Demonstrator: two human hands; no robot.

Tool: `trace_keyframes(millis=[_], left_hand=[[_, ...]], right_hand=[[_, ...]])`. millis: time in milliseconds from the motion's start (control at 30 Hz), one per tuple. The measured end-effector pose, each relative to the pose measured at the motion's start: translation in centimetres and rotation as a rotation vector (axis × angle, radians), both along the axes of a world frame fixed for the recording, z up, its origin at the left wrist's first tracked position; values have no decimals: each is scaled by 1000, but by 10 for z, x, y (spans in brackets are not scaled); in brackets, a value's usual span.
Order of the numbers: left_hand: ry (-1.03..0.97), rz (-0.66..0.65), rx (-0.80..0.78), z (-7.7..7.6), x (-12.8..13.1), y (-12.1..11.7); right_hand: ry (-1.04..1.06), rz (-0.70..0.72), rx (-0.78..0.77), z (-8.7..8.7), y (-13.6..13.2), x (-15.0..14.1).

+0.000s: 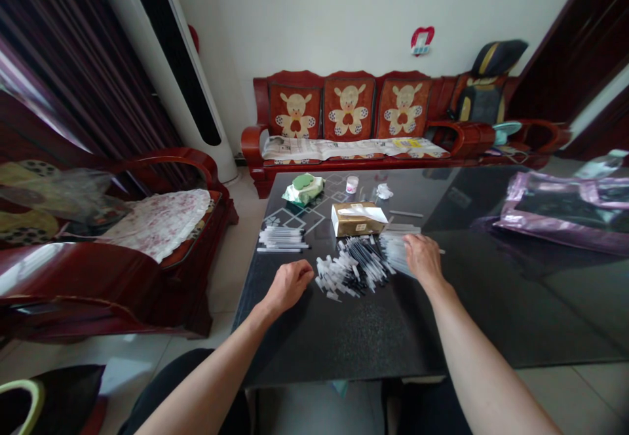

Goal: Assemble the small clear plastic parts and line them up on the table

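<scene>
The pale tubes [397, 251] are slim, straight and see-through, frosty white where they overlap, and they lie in a loose heap right of centre in the frame, on the dark glossy table [393, 330]. Just left of them I see thin dark sticks [366, 258] with whitish ends, and then a jumble of short, cloudy white pieces [337, 271] near the middle of the frame. A neater row of white sticks [282, 238], some with dark tips, sits left of centre.

The right hand [423, 255] comes in from the lower right, forearm slanting up and leftward, palm down, fingers bent over the tubes. A pale end pokes out on its right side; whether the fingers grip it, I can't tell. The left hand [292, 281] reaches up from the bottom, its fingers curled in close beside the white pieces; I can't make out anything pinched in it.

The upper tubes in the heap run nearly left to right, while the lower ones slope down toward the right. The dark sticks slant from upper left to lower right. The row on the left lies almost level across the frame, dark tips pointing right.
</scene>
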State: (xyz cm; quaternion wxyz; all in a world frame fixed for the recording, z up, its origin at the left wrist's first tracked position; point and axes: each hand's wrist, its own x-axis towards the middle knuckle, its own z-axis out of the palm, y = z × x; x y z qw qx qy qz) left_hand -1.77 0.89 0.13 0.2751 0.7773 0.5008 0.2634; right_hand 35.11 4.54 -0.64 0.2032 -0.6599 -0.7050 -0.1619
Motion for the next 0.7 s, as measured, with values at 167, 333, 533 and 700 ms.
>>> trace_keyframes(millis=[167,333,533,700], left_hand=[[162,115,120,0,-17,15],[317,225,184,-4,-36,29],[438,217,242,-16,-41,36],[515,209,167,-18,-38,37]], right_hand=[[-46,16,-36,-13,4,1],[-46,73,38,-15,5,-6],[35,161,137,1,-8,-44],[65,211,177,8,-16,-61]])
